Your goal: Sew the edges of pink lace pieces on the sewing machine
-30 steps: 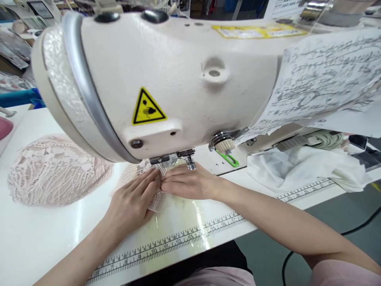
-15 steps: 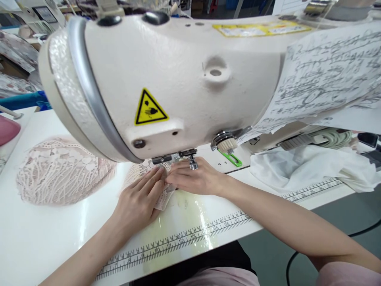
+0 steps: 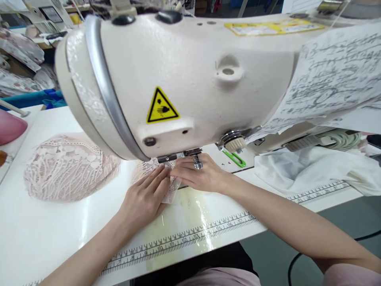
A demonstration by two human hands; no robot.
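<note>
at the far left edge, a smooth, rounded pink object [image 3: 12, 127] was seen on the glossy white tabletop [image 3: 59, 234]. to its right, a pale pink lace piece [image 3: 71, 171] was laid out in a rough oval, textured with raised, branching cords and petal-like patches. the left hand [image 3: 145, 194] was spread flat, its straight fingers pressed onto a second lace piece [image 3: 172, 193], sheer and dotted with openwork, which was placed partly beneath the cream enamelled sewing machine head [image 3: 193, 59]. the right hand [image 3: 205, 172] was rested at that lace's right edge, fingers bent; whether cloth was pinched there could not be told. farther right, a looped, bright green tool [image 3: 235, 158] and a crumpled, soft white cloth [image 3: 309, 167] were seen.

along the near edge, a ruler scale [image 3: 178, 242] was printed, with 10, 12 and 15 readable. on the machine, a yellow warning triangle [image 3: 162, 107] was marked with a black hand; a yellow-bordered label [image 3: 274, 27] was illegible. at right, white paper [image 3: 336, 67] was covered in unreadable dark handwriting.
</note>
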